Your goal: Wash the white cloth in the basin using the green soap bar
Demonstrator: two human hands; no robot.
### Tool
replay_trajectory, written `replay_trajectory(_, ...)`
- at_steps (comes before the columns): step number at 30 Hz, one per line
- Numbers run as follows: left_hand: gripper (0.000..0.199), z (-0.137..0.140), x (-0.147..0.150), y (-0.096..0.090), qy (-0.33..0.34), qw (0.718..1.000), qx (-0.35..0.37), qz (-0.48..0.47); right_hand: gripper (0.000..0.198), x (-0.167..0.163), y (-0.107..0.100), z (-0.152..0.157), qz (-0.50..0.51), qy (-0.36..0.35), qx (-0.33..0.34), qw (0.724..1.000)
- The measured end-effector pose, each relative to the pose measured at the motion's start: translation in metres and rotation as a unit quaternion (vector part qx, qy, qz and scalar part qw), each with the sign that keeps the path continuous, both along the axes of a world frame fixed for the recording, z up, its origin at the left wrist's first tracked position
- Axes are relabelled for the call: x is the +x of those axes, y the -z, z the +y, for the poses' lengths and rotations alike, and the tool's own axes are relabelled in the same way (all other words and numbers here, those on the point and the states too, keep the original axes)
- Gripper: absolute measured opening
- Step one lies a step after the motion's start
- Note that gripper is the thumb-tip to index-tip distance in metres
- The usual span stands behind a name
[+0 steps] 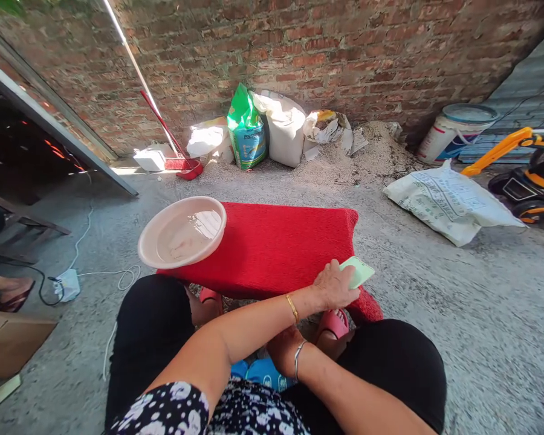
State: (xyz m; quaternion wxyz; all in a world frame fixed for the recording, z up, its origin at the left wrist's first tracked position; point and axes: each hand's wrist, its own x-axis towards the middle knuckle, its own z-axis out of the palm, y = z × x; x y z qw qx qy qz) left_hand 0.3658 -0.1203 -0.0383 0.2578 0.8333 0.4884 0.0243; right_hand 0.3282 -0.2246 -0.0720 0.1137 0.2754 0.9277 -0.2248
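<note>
My left hand (338, 285) reaches across to the right end of a low bench covered in red cloth (290, 241). Its fingers are closed on a flat pale green piece (358, 272) with rounded corners, whose exact kind I cannot make out. Under my left forearm is my right hand (284, 350), close to my lap, its fingers mostly hidden. Near it, between my legs, lies a blue printed plastic package (266, 371). A pale pink basin (149, 241) of water rests on the bench's left end.
Sacks (285, 136) and a gravel heap (362, 151) line the brick wall. To the right lie a white woven bag (453, 202) and an orange-black toy vehicle (539, 175). A power strip (68, 285) with cables, a cardboard box (18, 344) and another person's foot (11, 290) are left.
</note>
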Motion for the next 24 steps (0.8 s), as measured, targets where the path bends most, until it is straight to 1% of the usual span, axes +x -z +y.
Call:
replay_trajectory(2,0.056,0.005,0.01,-0.008,0.023,0.998,-0.026,-0.045,0.044,0.0,0.001,0.004,-0.002,0.018,0.005,1.0)
replay_trajectory(4,0.056,0.009,-0.002,-0.013,0.004,0.997,-0.017,-0.079,0.038,0.001,-0.001,0.005,-0.022,0.039,0.003,0.999)
replay_trajectory(6,0.053,0.012,-0.033,-0.014,-0.043,0.995,0.013,-0.086,0.029,0.001,-0.005,0.005,-0.042,0.044,0.008,0.998)
replay_trajectory(9,0.051,0.014,-0.094,-0.007,-0.119,0.99,0.066,-0.045,0.022,0.001,-0.014,0.002,-0.043,0.03,0.007,0.999)
replay_trajectory(11,0.051,0.012,-0.127,0.0,-0.142,0.987,0.077,-0.001,0.021,0.0,-0.02,0.0,-0.04,0.014,-0.001,0.999)
replay_trajectory(13,0.051,0.005,-0.141,0.005,-0.146,0.986,0.072,0.045,0.021,-0.002,-0.023,-0.003,-0.046,0.0,-0.007,0.999)
replay_trajectory(14,0.051,0.001,-0.14,0.007,-0.141,0.985,0.069,0.065,0.021,-0.003,-0.023,-0.004,-0.047,-0.007,-0.007,0.999)
replay_trajectory(16,0.052,-0.01,-0.122,0.008,-0.116,0.987,0.068,0.088,0.022,-0.006,-0.019,-0.006,-0.053,-0.016,-0.011,0.998)
replay_trajectory(18,0.053,-0.02,-0.092,0.006,-0.062,0.993,0.059,0.08,0.023,-0.009,-0.013,-0.007,-0.066,-0.017,-0.011,0.998)
replay_trajectory(20,0.053,-0.024,-0.061,0.002,0.014,0.999,0.024,0.043,0.024,-0.01,-0.006,-0.006,-0.076,-0.018,0.002,0.997)
replay_trajectory(22,0.054,-0.016,-0.042,-0.002,0.06,0.998,-0.005,-0.004,0.027,-0.009,-0.003,-0.003,-0.086,-0.012,0.015,0.996)
replay_trajectory(23,0.053,-0.008,-0.041,-0.003,0.056,0.998,-0.007,-0.025,0.028,-0.008,-0.004,0.0,-0.09,-0.004,0.017,0.996)
replay_trajectory(24,0.052,0.003,-0.045,-0.004,0.03,0.999,0.002,-0.041,0.028,-0.007,-0.005,0.002,-0.091,0.007,0.017,0.996)
